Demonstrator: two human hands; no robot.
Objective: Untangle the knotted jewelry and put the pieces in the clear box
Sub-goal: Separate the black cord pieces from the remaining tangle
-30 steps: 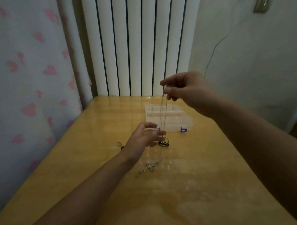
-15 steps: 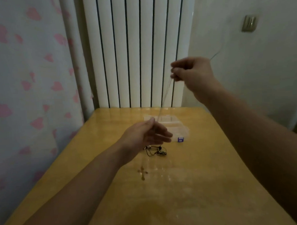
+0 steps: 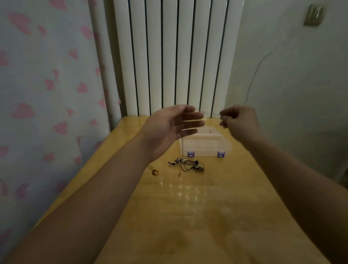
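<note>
Head view puts both of your hands raised over the clear box (image 3: 205, 142), which sits open at the far end of the tabletop (image 3: 191, 210), close to the radiator (image 3: 178, 52). Your left hand (image 3: 169, 128) is spread, palm turned inward and fingers straight, holding nothing that can be made out; it reads as a guide or a catch beside the opening. Your right hand (image 3: 237, 119) has its fingers curled with the fingertips drawn together, as if pinching something very fine. Whether a thin chain actually hangs from that pinch cannot be told, since nothing shows between your fingers and the box.

Just in front of the box, near its 2 purple latches (image 3: 190, 154), lies the knotted jewelry (image 3: 187, 165): a dark cord tangled with small silver pieces, resting on the tabletop and touched by neither hand. A small ring (image 3: 155, 173) lies apart to its left.

Holding both hands above the compartments suggests you are dropping 1 freed piece in. Judging by the tangle left on the tabletop, most of the work is not yet done.
</note>
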